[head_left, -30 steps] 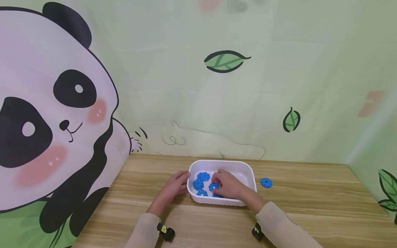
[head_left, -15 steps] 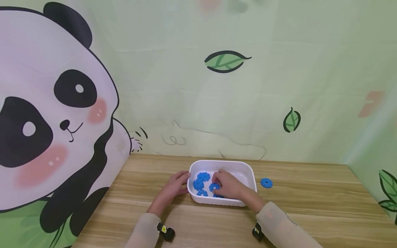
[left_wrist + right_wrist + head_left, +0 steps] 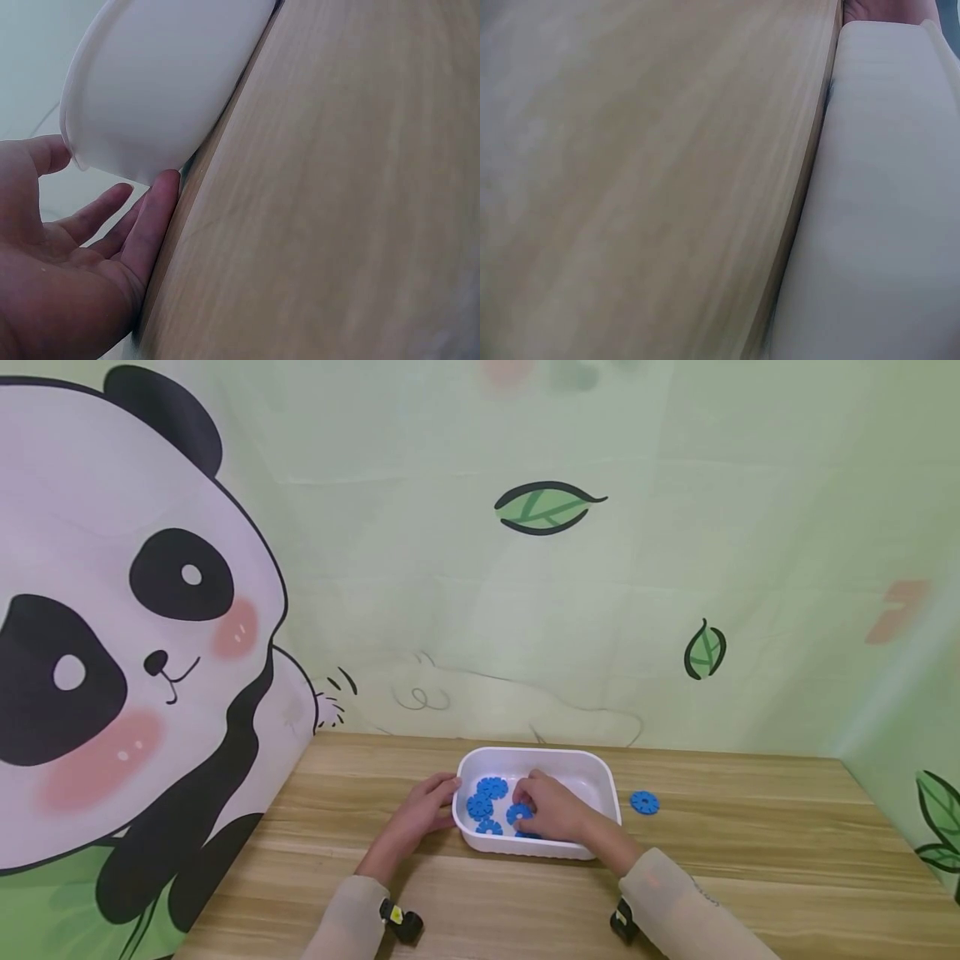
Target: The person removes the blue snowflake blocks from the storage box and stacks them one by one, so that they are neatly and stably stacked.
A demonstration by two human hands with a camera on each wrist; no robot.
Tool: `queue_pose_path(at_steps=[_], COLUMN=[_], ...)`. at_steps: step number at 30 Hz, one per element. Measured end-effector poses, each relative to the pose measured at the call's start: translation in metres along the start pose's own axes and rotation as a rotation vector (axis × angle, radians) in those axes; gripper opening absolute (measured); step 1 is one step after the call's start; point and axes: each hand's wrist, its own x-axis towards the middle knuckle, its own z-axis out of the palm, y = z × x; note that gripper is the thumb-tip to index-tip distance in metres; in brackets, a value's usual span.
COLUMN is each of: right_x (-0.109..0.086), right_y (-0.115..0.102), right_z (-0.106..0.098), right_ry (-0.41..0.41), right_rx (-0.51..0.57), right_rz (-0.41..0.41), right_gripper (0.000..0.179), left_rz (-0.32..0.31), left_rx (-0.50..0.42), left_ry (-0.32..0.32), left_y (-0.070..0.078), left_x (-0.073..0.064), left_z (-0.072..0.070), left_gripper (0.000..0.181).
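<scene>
A white plastic tub stands on the table with several blue notched snowflake discs at its left end. My left hand rests against the tub's left end. In the left wrist view its thumb touches the rim and its fairly straight fingers lie by the outer wall. Reaching into the tub, my right hand has curled fingers and pinches a blue snowflake disc; its palm side is hidden. Another disc shows partly beneath that hand. The right wrist view shows the tub's outer side, not the right hand.
One loose blue disc lies on the wooden table to the right of the tub. Behind the table hangs a green backdrop printed with a panda and leaves. Each wrist carries a small black camera.
</scene>
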Motion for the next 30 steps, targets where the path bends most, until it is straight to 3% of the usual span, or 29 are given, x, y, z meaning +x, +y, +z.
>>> queue_pose_path(at_steps=[12,30], right_x=[0.0026,0.0017], right_y=[0.0041,0.0023], right_z=[0.0008,0.0011], right_ry=[-0.009,0.002], right_rx=[-0.009,-0.020], right_rz=[-0.043,-0.041], right_gripper=[0.028,0.030], left_rz=[-0.001,0.011], left_rx=[0.010,-0.006], left_ry=[-0.004,-0.014], left_y=[-0.0007,-0.0024], left_x=[0.0001,0.0006], left_z=[-0.0002,-0.0012], left_gripper=[0.066,0.066])
